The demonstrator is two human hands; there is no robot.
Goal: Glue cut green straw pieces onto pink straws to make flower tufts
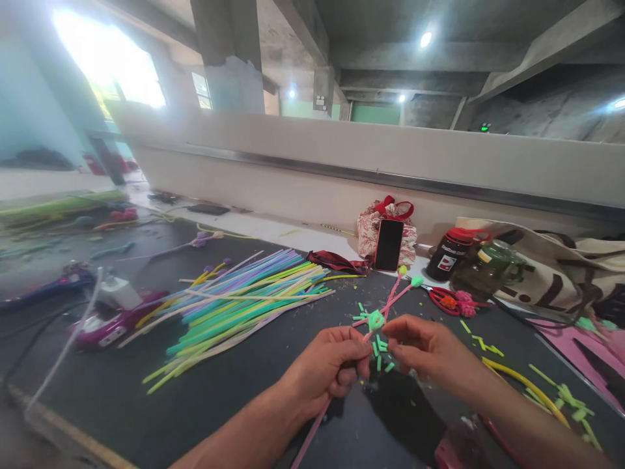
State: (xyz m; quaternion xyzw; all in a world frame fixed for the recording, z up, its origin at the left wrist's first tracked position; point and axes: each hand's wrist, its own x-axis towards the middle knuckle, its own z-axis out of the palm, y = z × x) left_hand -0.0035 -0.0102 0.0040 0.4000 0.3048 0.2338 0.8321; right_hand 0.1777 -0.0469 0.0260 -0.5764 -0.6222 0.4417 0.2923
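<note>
My left hand point(336, 365) is closed around a pink pipe cleaner stem point(312, 433), pinching it just below a small mint-green coiled ball point(375, 320). The fingers of my right hand point(420, 342) are bent and apart beside that ball, with nothing visible between them. Behind the ball, two more pink stems point(394, 292) cross. One ends in a yellow tip point(402, 270), the other in a green tip point(416, 281). Short cut green pieces point(379, 361) are scattered on the dark table under my hands.
A bundle of coloured pipe cleaners point(254, 299) lies to the left, near a purple glue gun point(110, 329). Red-handled scissors point(437, 301), a phone point(389, 244), a black bottle point(449, 254), a green jug point(488, 270) and a canvas bag point(547, 280) stand behind and right.
</note>
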